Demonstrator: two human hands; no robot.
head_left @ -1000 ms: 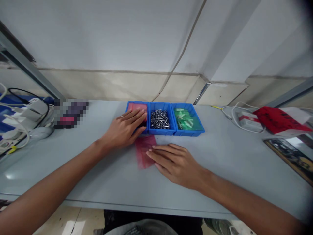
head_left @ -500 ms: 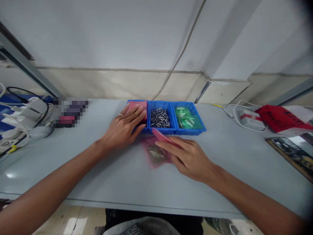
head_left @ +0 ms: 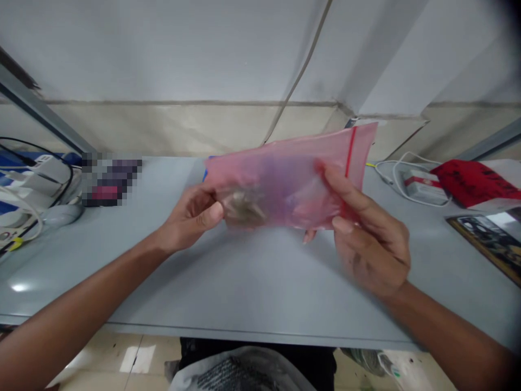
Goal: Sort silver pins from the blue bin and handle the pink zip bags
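Observation:
A pink translucent zip-lock bag (head_left: 285, 184) is held up above the table, stretched sideways between my hands. My left hand (head_left: 197, 212) pinches its left end, beside a greenish bundle of small parts (head_left: 244, 206) showing through the plastic. On the right, my right hand (head_left: 370, 233) grips the bag near its red zip strip, thumb in front and some fingers behind. The strip runs across the bag's right end. Behind the bag the blue bins (head_left: 205, 172) are almost wholly hidden, with only a corner showing at the left.
Chargers and cables (head_left: 44, 179) crowd the table's left end, beside a partly pixelated object (head_left: 109, 182). On the right lie a white box with a cable (head_left: 425, 184), a red packet (head_left: 472, 182) and a dark flat item (head_left: 488, 239). A wall rises behind the table (head_left: 244, 288).
My left hand has come away from the left bin and now holds the bag's left end. My right hand has lifted the pink bag off the table and moved right, spreading it out.

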